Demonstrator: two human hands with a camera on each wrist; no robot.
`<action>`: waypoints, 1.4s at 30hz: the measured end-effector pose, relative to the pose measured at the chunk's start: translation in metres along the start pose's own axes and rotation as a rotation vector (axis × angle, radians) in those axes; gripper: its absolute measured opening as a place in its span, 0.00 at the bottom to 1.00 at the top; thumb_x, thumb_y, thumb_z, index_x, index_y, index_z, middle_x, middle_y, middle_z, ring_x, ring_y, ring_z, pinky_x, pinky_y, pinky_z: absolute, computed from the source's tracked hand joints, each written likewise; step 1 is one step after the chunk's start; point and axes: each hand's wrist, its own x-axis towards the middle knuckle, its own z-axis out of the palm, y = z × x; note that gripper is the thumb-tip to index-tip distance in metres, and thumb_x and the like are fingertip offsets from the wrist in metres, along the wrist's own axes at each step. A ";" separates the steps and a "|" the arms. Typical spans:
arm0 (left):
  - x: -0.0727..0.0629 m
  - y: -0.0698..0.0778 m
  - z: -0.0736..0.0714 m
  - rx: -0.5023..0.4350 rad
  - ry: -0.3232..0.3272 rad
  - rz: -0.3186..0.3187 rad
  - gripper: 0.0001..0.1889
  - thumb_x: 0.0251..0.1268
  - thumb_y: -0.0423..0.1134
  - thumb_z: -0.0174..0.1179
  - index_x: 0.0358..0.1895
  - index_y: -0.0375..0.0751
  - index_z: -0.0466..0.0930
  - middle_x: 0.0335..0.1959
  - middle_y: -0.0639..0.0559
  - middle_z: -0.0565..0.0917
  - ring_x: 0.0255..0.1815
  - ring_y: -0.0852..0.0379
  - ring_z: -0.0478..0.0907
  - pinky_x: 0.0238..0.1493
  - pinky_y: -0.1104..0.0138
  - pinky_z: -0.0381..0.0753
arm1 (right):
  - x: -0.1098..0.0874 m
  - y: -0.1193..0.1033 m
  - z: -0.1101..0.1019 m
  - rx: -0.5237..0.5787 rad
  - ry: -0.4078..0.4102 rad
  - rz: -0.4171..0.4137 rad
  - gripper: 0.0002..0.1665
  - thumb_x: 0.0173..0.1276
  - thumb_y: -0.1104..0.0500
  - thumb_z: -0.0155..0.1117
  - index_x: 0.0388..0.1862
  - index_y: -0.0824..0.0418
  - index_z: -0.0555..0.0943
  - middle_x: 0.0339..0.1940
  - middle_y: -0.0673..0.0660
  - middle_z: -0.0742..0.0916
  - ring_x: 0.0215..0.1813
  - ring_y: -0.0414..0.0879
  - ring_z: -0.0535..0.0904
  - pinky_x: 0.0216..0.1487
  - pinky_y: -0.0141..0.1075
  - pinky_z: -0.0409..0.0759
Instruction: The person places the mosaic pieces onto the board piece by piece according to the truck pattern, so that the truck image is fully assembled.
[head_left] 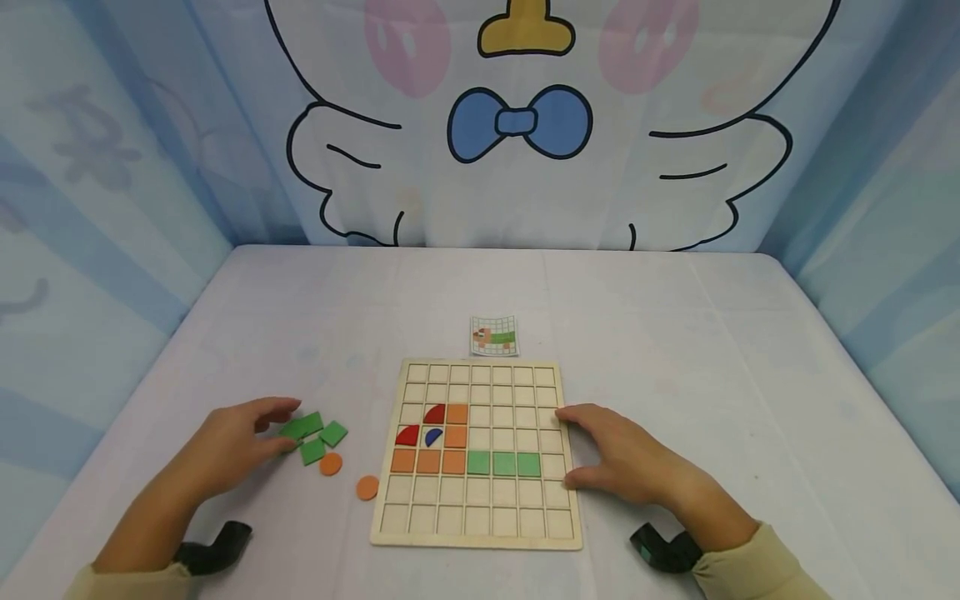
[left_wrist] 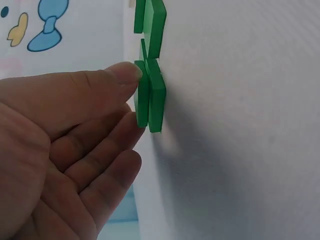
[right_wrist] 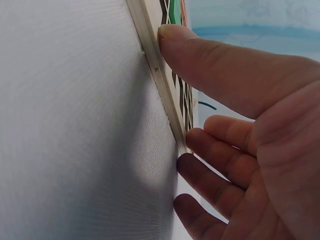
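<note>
My left hand [head_left: 228, 446] is at a small pile of green square tiles [head_left: 303, 427] left of the board. Its thumb and a finger pinch the edges of a green tile [left_wrist: 142, 97], which overlaps another green tile [left_wrist: 157, 97] in the left wrist view. The right hand [head_left: 633, 454] touches the right edge of the wooden grid board [head_left: 480, 521], thumb and fingertips spread along it. On the grid are orange square tiles [head_left: 429, 461], red quarter-round tiles [head_left: 407, 435], a blue-and-white piece [head_left: 433, 437] and a row of green tiles [head_left: 504, 464].
Two orange round discs lie between the pile and the board, one disc [head_left: 331, 464] by the green tiles, the other disc [head_left: 367, 487] near the board's left edge. A small picture card [head_left: 493, 336] lies behind the board on the white table [head_left: 660, 333]. Printed curtains [head_left: 517, 200] enclose the table.
</note>
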 end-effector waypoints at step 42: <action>0.014 -0.004 -0.006 -0.019 0.003 0.053 0.21 0.65 0.33 0.64 0.59 0.28 0.77 0.52 0.35 0.82 0.52 0.35 0.78 0.49 0.45 0.79 | -0.001 0.001 0.000 0.015 -0.002 -0.005 0.46 0.60 0.47 0.77 0.71 0.66 0.70 0.68 0.62 0.75 0.70 0.61 0.68 0.68 0.57 0.65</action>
